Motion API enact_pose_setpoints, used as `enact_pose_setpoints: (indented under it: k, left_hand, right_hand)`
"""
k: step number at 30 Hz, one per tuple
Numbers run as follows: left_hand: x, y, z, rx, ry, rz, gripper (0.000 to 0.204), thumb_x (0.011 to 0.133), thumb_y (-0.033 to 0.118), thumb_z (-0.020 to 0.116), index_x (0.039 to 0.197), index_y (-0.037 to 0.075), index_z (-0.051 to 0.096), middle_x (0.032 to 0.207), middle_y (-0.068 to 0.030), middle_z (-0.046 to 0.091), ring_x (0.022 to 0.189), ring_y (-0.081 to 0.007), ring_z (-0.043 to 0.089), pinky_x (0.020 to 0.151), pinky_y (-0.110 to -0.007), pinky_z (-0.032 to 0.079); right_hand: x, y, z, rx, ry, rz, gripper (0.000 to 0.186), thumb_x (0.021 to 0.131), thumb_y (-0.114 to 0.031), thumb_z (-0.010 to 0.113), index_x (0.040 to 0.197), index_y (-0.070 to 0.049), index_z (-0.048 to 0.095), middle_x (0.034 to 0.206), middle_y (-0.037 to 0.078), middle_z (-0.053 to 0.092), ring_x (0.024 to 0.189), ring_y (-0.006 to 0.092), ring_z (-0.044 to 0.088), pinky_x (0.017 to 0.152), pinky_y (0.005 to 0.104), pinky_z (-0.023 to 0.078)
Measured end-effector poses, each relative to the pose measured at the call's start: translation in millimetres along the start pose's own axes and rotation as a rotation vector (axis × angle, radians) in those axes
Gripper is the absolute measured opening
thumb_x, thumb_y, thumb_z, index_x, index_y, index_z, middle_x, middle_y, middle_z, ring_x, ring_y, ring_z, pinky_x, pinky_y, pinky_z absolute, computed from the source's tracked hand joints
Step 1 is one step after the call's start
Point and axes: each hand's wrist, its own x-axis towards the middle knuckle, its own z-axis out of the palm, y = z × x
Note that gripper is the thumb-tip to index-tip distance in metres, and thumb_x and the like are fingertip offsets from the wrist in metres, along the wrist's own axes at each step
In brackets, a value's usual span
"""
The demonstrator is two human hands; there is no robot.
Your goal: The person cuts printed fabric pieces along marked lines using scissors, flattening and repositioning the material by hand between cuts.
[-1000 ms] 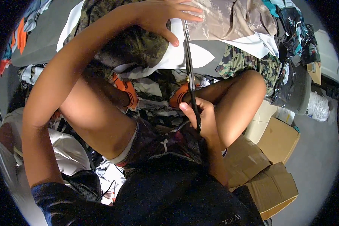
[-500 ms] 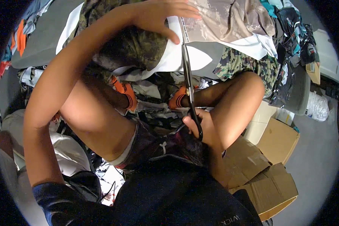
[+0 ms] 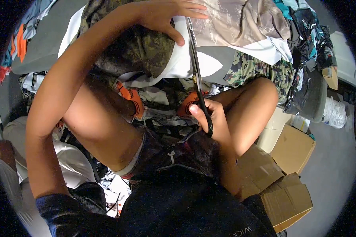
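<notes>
My right hand (image 3: 216, 120) grips the black handles of a pair of long scissors (image 3: 194, 63), thumb through one loop. Their blades point away from me and lie close together along the white margin between a dark green camouflage fabric (image 3: 134, 51) and a beige mottled fabric (image 3: 235, 21). Farther up, my left hand (image 3: 162, 16) rests on the fabric with thumb and fingers spread, just left of the blade tips. A white pointed flap (image 3: 205, 62) of the sheet hangs to the right of the blades.
A green digital-camouflage cloth (image 3: 261, 69) lies over my right knee side. Cardboard boxes (image 3: 284, 197) stand at the lower right. Black plastic bags (image 3: 298, 89) and a wrapped clear bundle (image 3: 333, 112) sit at the right. Fabric scraps (image 3: 162, 114) cover the floor between my feet.
The scissors and my right hand have moved forward along the white margin, deeper between the two fabrics. My left hand has shifted slightly left, fingers still spread.
</notes>
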Motion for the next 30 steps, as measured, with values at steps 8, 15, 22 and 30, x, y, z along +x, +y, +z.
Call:
enact_pose_setpoints:
  k: [8,15,22,30]
  left_hand:
    - [3,1,-2,-0.001,-0.052,-0.04,0.097,0.071,0.066,0.068,0.144,0.012,0.037,0.153,-0.0141,0.029,0.138,-0.0336,0.029,0.113,-0.056,0.015]
    - [1,6,-3,0.036,-0.077,-0.093,0.098,0.07,0.067,0.067,0.145,0.012,0.037,0.153,-0.0142,0.029,0.139,-0.0333,0.028,0.113,-0.054,0.015]
    - [0,2,3,0.061,-0.022,-0.055,0.102,0.069,0.07,0.066,0.145,0.009,0.035,0.153,-0.0153,0.028,0.139,-0.0338,0.028,0.113,-0.054,0.017]
    - [2,-1,0,0.038,0.067,-0.077,0.112,0.064,0.074,0.067,0.143,0.001,0.034,0.152,-0.0201,0.027,0.138,-0.0352,0.029,0.112,-0.051,0.021]
  right_hand:
    - [-2,0,3,-0.057,0.039,-0.032,0.033,0.088,-0.016,0.067,0.061,-0.008,0.048,0.056,-0.003,0.045,0.052,0.008,0.036,0.049,0.0231,0.033]
    - [-6,-8,8,-0.061,0.068,0.019,0.032,0.088,-0.017,0.067,0.062,-0.007,0.051,0.056,-0.003,0.046,0.051,0.008,0.036,0.049,0.0231,0.033]
    - [-9,-6,2,-0.055,0.031,0.054,0.029,0.088,-0.017,0.067,0.065,-0.006,0.053,0.058,-0.003,0.047,0.052,0.0081,0.037,0.049,0.0227,0.034]
    - [-17,2,-3,-0.042,-0.045,-0.017,0.028,0.089,-0.019,0.065,0.067,-0.005,0.054,0.06,-0.002,0.048,0.054,0.0082,0.039,0.05,0.0227,0.034]
